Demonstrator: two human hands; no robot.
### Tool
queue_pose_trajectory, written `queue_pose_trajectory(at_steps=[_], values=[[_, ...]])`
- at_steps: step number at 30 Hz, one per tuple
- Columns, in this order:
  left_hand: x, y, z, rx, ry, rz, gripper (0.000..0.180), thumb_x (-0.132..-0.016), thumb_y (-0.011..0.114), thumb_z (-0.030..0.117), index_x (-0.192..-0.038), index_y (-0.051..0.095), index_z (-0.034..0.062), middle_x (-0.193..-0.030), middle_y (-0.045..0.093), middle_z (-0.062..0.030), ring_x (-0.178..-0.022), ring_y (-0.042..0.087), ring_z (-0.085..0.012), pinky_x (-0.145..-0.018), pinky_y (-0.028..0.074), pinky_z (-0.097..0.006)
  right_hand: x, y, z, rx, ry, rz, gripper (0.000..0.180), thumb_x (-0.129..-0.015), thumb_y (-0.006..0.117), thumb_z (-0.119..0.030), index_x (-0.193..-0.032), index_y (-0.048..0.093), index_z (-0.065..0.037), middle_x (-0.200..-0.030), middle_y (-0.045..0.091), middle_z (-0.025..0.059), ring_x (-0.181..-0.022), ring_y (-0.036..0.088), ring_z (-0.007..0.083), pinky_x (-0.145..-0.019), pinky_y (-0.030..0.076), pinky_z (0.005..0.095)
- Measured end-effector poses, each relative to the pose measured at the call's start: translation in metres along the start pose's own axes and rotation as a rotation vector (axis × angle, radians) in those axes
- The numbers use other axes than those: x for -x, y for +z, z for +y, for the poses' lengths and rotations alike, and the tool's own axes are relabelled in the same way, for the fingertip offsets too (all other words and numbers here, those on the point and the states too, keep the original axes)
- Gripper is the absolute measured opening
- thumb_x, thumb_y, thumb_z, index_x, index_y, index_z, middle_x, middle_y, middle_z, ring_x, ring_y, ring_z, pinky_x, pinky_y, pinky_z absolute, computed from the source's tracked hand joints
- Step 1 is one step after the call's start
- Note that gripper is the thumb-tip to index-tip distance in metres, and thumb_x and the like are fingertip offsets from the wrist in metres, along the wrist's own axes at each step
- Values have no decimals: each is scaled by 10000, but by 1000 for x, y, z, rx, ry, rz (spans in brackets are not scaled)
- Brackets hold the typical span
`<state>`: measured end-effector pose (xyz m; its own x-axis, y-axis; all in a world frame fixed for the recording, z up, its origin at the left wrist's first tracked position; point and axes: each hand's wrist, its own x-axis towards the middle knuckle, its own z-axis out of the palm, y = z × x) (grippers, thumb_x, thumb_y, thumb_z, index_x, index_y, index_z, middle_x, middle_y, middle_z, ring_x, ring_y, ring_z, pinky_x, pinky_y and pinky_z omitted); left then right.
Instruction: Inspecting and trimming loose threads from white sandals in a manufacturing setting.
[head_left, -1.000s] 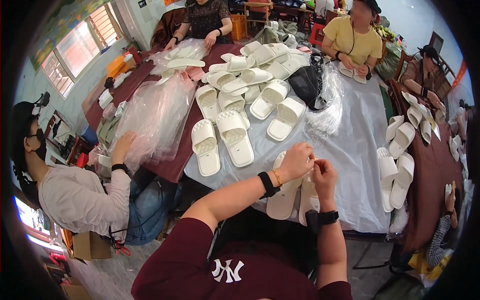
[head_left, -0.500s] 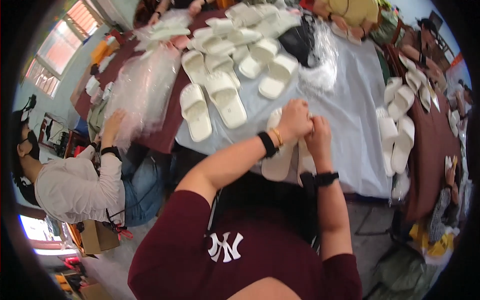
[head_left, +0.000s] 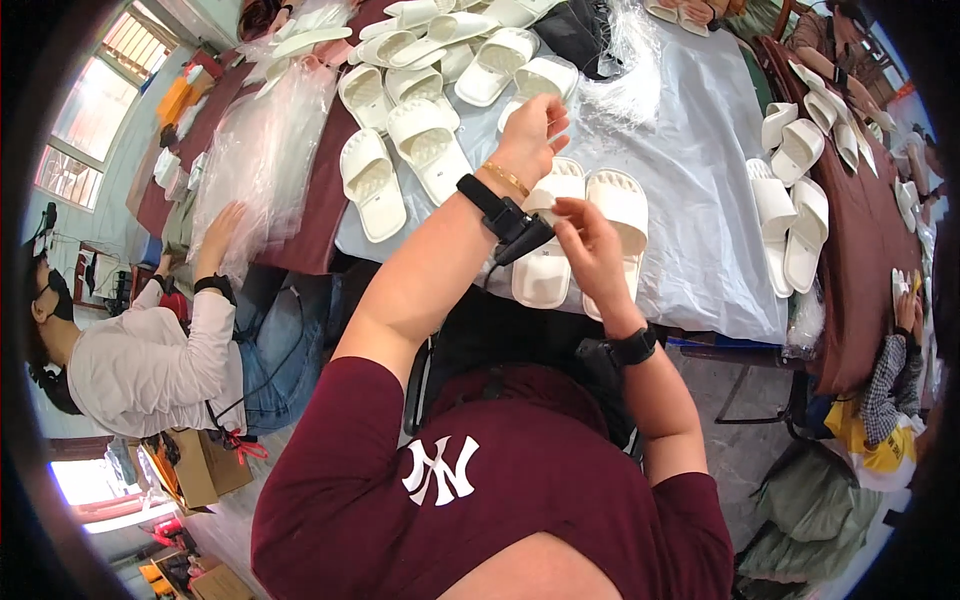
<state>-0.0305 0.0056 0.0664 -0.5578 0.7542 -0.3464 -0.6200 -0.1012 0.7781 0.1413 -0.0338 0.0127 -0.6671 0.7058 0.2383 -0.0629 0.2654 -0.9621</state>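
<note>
A pair of off-white slide slippers lies side by side before me, toes pointing away: the left slipper and the right slipper. My right hand hovers over the pair, thumb and forefinger apart, covering part of both. My left hand reaches past the left slipper, its fingers loosely bent and apart. The hand is nearest to another white slipper, partly covering it. I see nothing held in either hand. Dark bands with small devices sit on both wrists.
More white slippers are heaped at the far left on the grey sheet. Beyond are a black bag and clear plastic wrap. A person at left handles plastic bags. Further slippers stand at right.
My hands were together over the slipper pair and have parted. The left has moved away and up toward the heap; the right has drawn back left. The slippers show more fully.
</note>
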Motion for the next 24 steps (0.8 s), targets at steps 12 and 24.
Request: queue_pose_trajectory(at_steps=[12, 24], values=[[-3, -7, 12, 202, -44, -156, 112, -894, 515, 144, -925, 577, 56, -868, 624, -66, -754, 621, -193, -649, 498, -296, 14, 18, -14, -784, 361, -277, 416, -879, 634, -143, -1227, 495, 36, -1007, 604, 94, -882, 623, 169, -778, 537, 320], [12, -12, -1, 27, 88, -155, 130, -886, 542, 103, -997, 590, 56, -850, 633, -30, -724, 607, -124, -644, 487, -250, 15, 31, -37, -665, 379, -153, 160, -910, 579, -83, -1029, 545, 19, -878, 634, 91, -734, 645, 156, -644, 548, 262]])
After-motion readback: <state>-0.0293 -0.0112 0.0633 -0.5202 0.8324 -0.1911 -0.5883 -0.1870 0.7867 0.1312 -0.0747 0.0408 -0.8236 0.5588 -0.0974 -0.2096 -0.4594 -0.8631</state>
